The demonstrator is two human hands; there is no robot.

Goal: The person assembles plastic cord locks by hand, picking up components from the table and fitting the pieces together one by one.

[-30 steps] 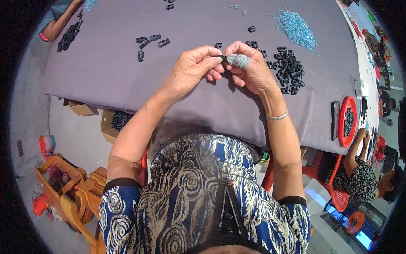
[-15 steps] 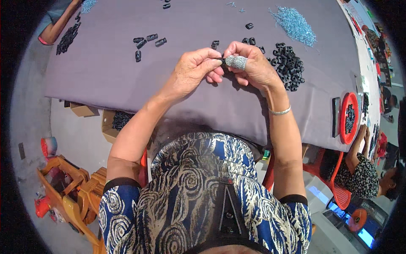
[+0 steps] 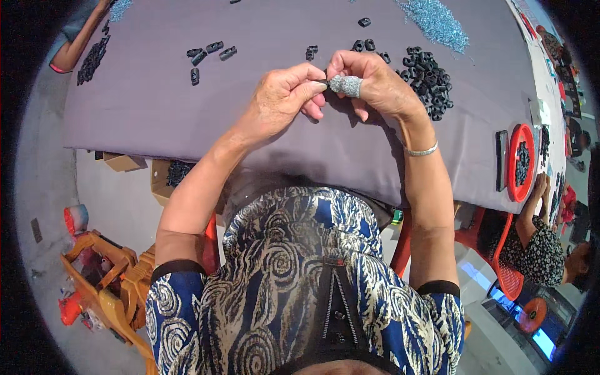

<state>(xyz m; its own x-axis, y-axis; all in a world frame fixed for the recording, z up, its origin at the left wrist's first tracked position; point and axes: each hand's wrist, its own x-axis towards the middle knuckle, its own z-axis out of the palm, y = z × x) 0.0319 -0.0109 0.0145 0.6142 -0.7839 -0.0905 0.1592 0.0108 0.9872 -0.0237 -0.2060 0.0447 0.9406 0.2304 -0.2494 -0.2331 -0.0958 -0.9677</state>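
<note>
Seen from above, a person's two hands meet over a grey-covered tabletop. The left hand and the right hand each close in a pinching grip on one small black part, held between their fingertips just above the cloth. The right thumb wears a grey textured cap. This looks like a fitting or pressing step on that single piece; the next move likely calls for firm, aligned pressure. A heap of black parts lies just right of the hands, with pale blue pieces beyond. The held part's shape is mostly hidden by fingers.
</note>
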